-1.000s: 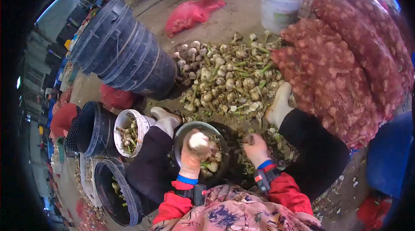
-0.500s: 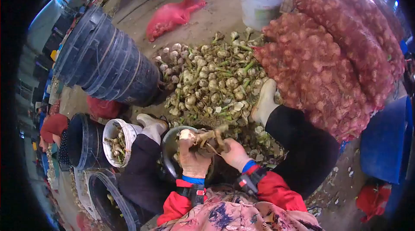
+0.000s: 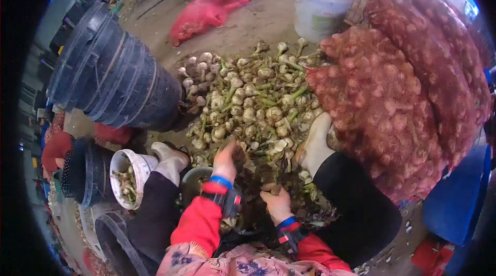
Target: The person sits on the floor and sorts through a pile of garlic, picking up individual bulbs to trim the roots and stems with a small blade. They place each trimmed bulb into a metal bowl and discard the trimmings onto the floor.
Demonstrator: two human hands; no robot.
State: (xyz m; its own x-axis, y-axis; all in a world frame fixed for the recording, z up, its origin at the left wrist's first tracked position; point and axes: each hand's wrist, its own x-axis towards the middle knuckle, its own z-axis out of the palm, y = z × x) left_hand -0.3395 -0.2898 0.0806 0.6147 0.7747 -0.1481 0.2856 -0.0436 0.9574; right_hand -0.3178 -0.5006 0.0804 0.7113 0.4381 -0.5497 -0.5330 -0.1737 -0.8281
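My left hand [image 3: 225, 163] reaches forward to the near edge of a pile of garlic bulbs [image 3: 253, 105] with stems on the floor. Its fingers are blurred and partly turned away, so what they hold does not show. Lower and to the right, my right hand [image 3: 278, 202] is closed around a small brownish thing that I cannot make out. A dark metal-looking bowl [image 3: 192, 179] stands between my legs, partly hidden behind my left forearm. Dirt and loose trimmings [image 3: 310, 198] lie on the floor around my right hand.
Red mesh sacks of garlic [image 3: 382, 105] stand at right, beside a blue tub [image 3: 457, 198]. Stacked dark buckets [image 3: 119, 74] lean at left. A white bucket [image 3: 132, 178] of garlic pieces sits by my left boot [image 3: 170, 157]. A pink sack [image 3: 204, 15] lies beyond the pile.
My left hand has moved from over the bowl forward to the pile; the stemmed garlic bulb no longer shows in it. My right hand has dropped lower, away from the left.
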